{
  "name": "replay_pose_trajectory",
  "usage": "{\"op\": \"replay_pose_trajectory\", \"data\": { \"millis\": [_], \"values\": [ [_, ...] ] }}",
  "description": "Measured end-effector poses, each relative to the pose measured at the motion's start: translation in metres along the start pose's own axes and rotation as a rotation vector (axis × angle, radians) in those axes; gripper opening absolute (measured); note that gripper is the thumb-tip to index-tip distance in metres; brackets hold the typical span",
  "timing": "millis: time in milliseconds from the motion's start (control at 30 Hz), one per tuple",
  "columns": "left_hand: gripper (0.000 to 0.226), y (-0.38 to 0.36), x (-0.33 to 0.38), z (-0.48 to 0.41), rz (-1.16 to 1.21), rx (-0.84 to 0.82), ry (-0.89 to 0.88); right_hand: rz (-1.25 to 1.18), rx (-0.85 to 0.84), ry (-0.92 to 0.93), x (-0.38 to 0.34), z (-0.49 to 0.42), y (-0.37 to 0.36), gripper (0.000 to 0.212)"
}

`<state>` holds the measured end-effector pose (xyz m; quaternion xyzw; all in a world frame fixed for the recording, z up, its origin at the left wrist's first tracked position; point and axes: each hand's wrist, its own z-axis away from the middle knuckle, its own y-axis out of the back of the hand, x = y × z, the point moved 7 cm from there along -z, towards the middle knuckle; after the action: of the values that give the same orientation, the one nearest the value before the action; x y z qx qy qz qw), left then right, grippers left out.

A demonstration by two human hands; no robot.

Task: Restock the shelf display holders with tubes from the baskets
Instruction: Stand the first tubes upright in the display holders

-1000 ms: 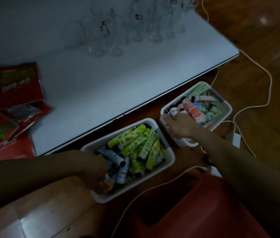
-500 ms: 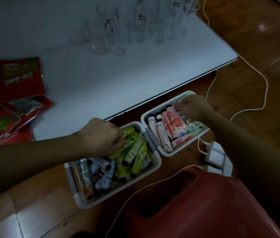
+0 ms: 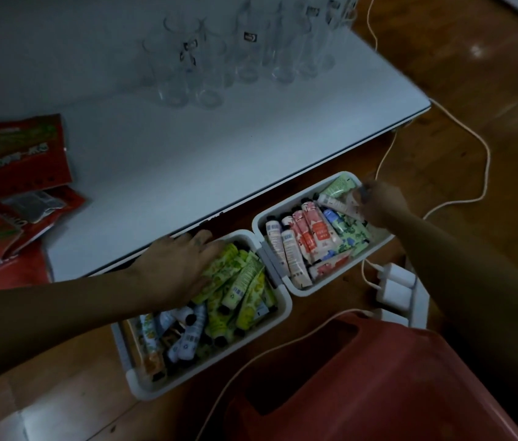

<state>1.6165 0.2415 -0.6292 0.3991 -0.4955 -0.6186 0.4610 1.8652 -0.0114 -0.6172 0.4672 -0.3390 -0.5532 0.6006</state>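
Note:
Two white baskets sit on the wooden floor below the white shelf (image 3: 187, 160). The left basket (image 3: 280, 316) holds green-yellow tubes (image 3: 245, 281) and white tubes with dark caps. My left hand (image 3: 178, 265) lies flat on the green tubes at its far left corner. The right basket (image 3: 302, 291) holds pink, white and green tubes (image 3: 311, 233). My right hand (image 3: 378, 202) reaches into its far right corner and pinches a pale tube (image 3: 337, 202). Clear display holders (image 3: 206, 62) stand empty at the back of the shelf.
Red snack packets (image 3: 22, 157) lie in a pile on the shelf's left side. A red plastic stool (image 3: 378, 383) stands close in front. White cables (image 3: 461, 198) and chargers in a power strip (image 3: 397, 288) lie on the floor to the right.
The view has come closer. My right hand slid to the right basket's far corner onto a pale tube. My left hand stayed on the green tubes.

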Motion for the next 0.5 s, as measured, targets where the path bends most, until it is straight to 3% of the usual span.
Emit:
{"op": "replay_pose_trajectory", "data": {
  "millis": [100,233,333,500],
  "values": [
    [0.072,-0.014,0.006,-0.008,-0.063,-0.17,0.038,0.009,0.019,0.052,0.002,0.007,-0.001,0.035],
    [0.08,-0.012,0.006,-0.019,-0.112,-0.215,0.068,-0.084,0.043,0.05,0.011,0.001,-0.002,0.037],
    [0.069,0.0,0.007,-0.028,-0.094,-0.234,0.096,-0.09,0.041,0.056,0.013,-0.002,-0.003,0.04],
    [0.039,0.016,0.025,-0.066,-0.154,-0.12,-0.071,-0.002,-0.001,0.115,0.012,-0.007,-0.004,0.033]
  ]
}}
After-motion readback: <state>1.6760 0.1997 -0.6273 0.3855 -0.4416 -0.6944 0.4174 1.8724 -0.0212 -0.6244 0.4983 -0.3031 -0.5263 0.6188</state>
